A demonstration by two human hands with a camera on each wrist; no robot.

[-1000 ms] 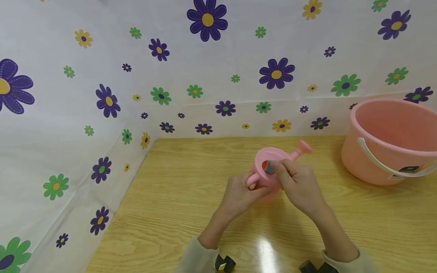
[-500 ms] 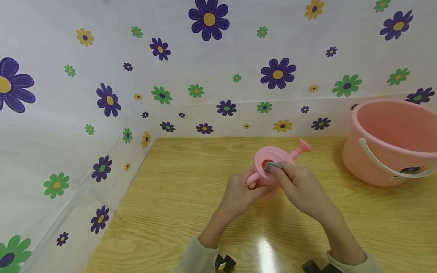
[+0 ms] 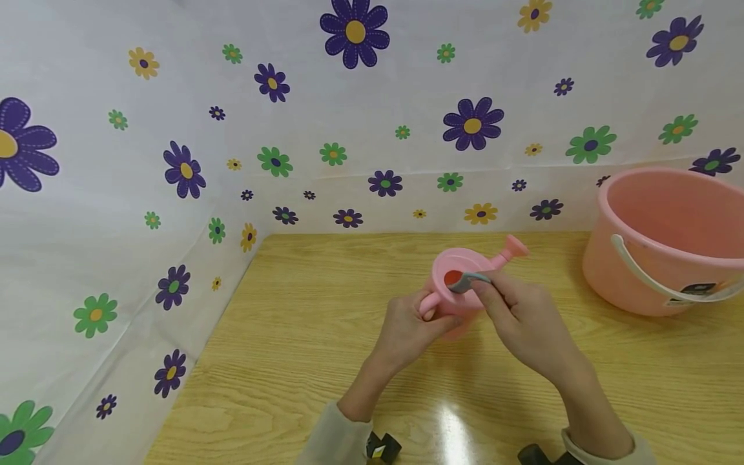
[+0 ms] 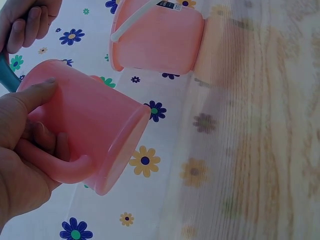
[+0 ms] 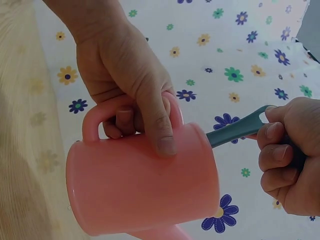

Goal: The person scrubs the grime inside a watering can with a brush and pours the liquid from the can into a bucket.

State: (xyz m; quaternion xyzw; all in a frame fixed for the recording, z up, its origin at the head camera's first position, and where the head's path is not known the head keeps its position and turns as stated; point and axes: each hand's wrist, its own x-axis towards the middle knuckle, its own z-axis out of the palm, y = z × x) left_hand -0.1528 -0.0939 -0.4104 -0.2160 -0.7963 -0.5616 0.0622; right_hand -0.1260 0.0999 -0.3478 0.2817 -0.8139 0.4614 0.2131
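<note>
A pink watering can (image 3: 456,321) is held above the table, tilted with its sprinkler spout toward the back right. My left hand (image 3: 403,332) grips its loop handle, the thumb pressed along the can's wall (image 5: 145,187). The fingers curl through that loop (image 4: 65,167) in the left wrist view. My right hand (image 3: 526,323) grips a teal handle (image 5: 232,132) with a hole near its end, which sticks out of the can's round top opening. The lower end of this teal-handled tool is hidden inside the can, so its kind does not show.
A large pink bucket (image 3: 645,271) with a white carrying handle (image 3: 636,268) stands on the wooden table (image 3: 290,310) at the right. White flower-patterned sheeting (image 3: 360,129) rises behind the table and along its left side.
My right hand has shifted slightly right and toward me, and more of the teal handle shows out of the can's opening. The left hand and the can have barely moved.
</note>
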